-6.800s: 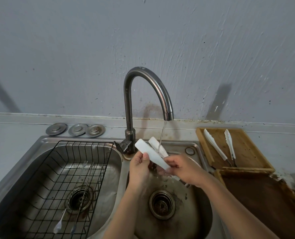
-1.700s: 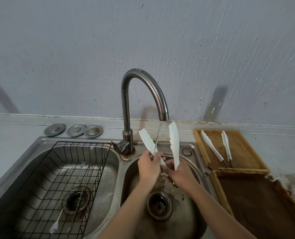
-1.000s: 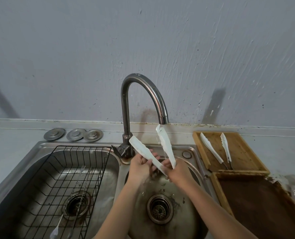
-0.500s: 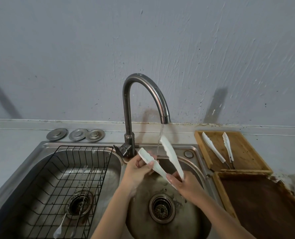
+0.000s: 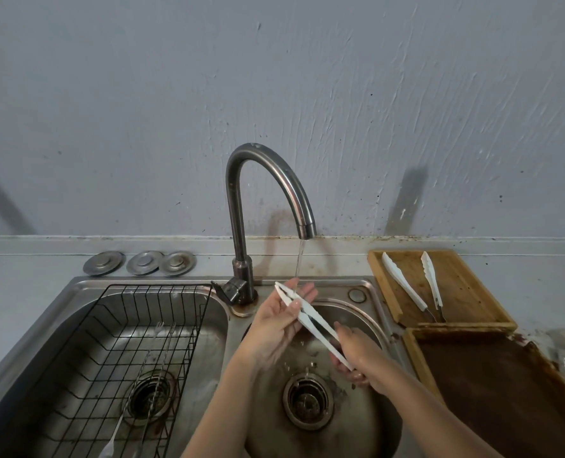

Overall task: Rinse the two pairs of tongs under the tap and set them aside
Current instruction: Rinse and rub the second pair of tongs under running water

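Note:
A white pair of tongs [image 5: 311, 322] is held over the right sink basin [image 5: 360, 431], its arms pressed together. My left hand [image 5: 276, 325] pinches its tip end under the thin stream from the curved steel tap [image 5: 268, 180]. My right hand [image 5: 357, 357] grips the tongs' lower end. Water runs onto my left fingers and the tong tips. A second white pair of tongs [image 5: 406, 282] lies spread apart on the small wooden tray [image 5: 463, 292] at the right.
A black wire rack [image 5: 116, 352] sits in the left basin with long-handled utensils [image 5: 142, 398] in it. Three metal drain covers [image 5: 142, 262] lie behind the sink. A larger dark wooden tray [image 5: 499, 391] is at the right front. A grey wall stands behind.
The tongs' arms, spread in a V before, are now closed together. My right hand has slid down to the tongs' lower end and my left hand holds the tips under the water.

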Demonstrator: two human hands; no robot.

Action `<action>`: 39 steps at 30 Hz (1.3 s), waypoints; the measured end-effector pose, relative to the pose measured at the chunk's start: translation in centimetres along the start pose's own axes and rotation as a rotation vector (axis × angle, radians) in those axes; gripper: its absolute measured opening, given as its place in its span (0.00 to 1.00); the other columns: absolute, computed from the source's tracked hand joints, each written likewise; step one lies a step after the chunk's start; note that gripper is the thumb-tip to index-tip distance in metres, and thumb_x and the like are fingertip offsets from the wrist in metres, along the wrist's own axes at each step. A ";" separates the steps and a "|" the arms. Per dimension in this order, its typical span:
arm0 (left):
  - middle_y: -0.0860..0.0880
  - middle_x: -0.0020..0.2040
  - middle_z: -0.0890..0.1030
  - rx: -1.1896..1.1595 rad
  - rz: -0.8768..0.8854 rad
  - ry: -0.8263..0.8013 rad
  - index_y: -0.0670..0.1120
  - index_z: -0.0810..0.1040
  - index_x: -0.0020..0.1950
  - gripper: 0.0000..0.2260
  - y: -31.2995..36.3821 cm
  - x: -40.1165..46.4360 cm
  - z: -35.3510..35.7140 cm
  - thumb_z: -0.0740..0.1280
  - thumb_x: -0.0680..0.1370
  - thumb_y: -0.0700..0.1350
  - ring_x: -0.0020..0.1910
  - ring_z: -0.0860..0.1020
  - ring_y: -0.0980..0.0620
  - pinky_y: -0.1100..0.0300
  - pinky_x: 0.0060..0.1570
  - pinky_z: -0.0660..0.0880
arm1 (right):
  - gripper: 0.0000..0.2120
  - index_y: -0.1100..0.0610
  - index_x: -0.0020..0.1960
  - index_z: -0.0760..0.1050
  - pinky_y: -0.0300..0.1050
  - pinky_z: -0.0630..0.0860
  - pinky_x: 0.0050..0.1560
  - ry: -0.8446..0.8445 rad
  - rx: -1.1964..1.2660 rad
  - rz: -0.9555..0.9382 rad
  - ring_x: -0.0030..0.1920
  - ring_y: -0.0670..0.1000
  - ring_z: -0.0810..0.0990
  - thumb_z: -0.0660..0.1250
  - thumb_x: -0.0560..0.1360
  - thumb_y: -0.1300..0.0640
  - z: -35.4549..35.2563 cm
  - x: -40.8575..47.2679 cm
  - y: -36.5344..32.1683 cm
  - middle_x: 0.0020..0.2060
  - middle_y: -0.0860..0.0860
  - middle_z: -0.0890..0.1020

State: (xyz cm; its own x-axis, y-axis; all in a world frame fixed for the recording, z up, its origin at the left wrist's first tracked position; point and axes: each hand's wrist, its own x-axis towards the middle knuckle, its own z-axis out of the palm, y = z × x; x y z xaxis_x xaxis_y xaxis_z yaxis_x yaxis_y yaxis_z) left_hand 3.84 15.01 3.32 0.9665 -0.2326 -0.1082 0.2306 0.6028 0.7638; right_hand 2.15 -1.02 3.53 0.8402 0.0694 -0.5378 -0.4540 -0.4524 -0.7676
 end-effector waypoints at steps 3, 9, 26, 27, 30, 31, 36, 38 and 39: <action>0.43 0.58 0.81 0.091 -0.002 -0.006 0.40 0.70 0.65 0.18 0.1 0.0 -0.2 0.61 0.76 0.29 0.58 0.80 0.51 0.61 0.52 0.79 | 0.28 0.57 0.26 0.67 0.36 0.53 0.18 -0.104 0.127 0.059 0.16 0.47 0.57 0.45 0.80 0.47 0.2 0.1 0.1 0.19 0.50 0.66; 0.43 0.45 0.86 0.366 -0.082 0.167 0.42 0.81 0.46 0.05 -0.8 0.1 0.3 0.71 0.72 0.35 0.50 0.83 0.45 0.54 0.51 0.79 | 0.26 0.56 0.27 0.67 0.38 0.55 0.19 -0.124 0.156 0.145 0.18 0.47 0.58 0.45 0.78 0.47 1.0 0.3 0.7 0.21 0.50 0.66; 0.35 0.39 0.75 -0.459 -0.342 0.663 0.30 0.68 0.66 0.19 -2.2 2.3 -2.2 0.57 0.82 0.44 0.19 0.78 0.42 0.57 0.13 0.73 | 0.06 0.56 0.51 0.75 0.45 0.82 0.41 0.072 -0.079 -0.604 0.37 0.50 0.84 0.67 0.74 0.58 -1.3 -2.6 -5.4 0.43 0.54 0.83; 0.34 0.38 0.75 -0.546 -0.374 0.669 0.29 0.68 0.66 0.19 -2.7 2.3 -2.2 0.57 0.82 0.44 0.17 0.77 0.41 0.56 0.13 0.72 | 0.06 0.55 0.51 0.75 0.46 0.82 0.40 0.116 -0.127 -0.660 0.36 0.49 0.84 0.67 0.74 0.57 -0.6 -2.4 -5.8 0.42 0.52 0.83; 0.33 0.36 0.77 -0.715 -0.438 0.652 0.29 0.70 0.63 0.17 -3.6 2.1 -2.1 0.57 0.82 0.42 0.19 0.78 0.40 0.55 0.14 0.74 | 0.10 0.56 0.54 0.74 0.44 0.82 0.35 0.172 -0.169 -0.784 0.32 0.45 0.82 0.67 0.74 0.55 0.9 -1.6 -6.9 0.41 0.50 0.82; 0.33 0.34 0.78 -0.743 -0.449 0.636 0.29 0.72 0.61 0.17 -3.7 1.8 -1.8 0.57 0.82 0.42 0.20 0.79 0.40 0.56 0.14 0.74 | 0.10 0.56 0.54 0.74 0.43 0.81 0.34 0.194 -0.181 -0.819 0.31 0.45 0.82 0.67 0.74 0.54 1.1 -1.4 -7.2 0.41 0.50 0.82; 0.34 0.40 0.77 -0.794 -0.412 0.632 0.29 0.73 0.53 0.16 -2.8 1.6 -1.0 0.56 0.82 0.43 0.21 0.79 0.40 0.56 0.16 0.75 | 0.06 0.55 0.50 0.74 0.45 0.80 0.32 0.280 -0.143 -0.933 0.30 0.47 0.82 0.66 0.75 0.54 1.3 -1.3 -7.4 0.36 0.48 0.82; 0.33 0.40 0.77 -0.800 -0.399 0.657 0.29 0.71 0.58 0.16 -2.6 1.5 -0.9 0.56 0.82 0.43 0.20 0.79 0.40 0.56 0.16 0.76 | 0.06 0.56 0.49 0.75 0.44 0.81 0.34 0.276 -0.153 -0.922 0.32 0.45 0.82 0.68 0.74 0.55 0.7 -1.3 -7.4 0.36 0.49 0.82; 0.33 0.41 0.76 -0.804 -0.396 0.670 0.29 0.69 0.61 0.17 -2.6 1.4 -0.8 0.56 0.82 0.43 0.21 0.79 0.39 0.55 0.16 0.76 | 0.07 0.57 0.48 0.76 0.44 0.81 0.35 0.278 -0.176 -0.914 0.34 0.45 0.82 0.69 0.73 0.55 0.3 -1.3 -7.4 0.36 0.49 0.83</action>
State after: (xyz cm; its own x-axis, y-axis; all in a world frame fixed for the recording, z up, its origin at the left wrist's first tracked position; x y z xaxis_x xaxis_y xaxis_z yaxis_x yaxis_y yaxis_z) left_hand 4.65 13.77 0.64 0.6187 -0.2056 -0.7583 0.3065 0.9518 -0.0080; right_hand 4.32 2.52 9.85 0.8970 0.2578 0.3590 0.4405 -0.4566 -0.7730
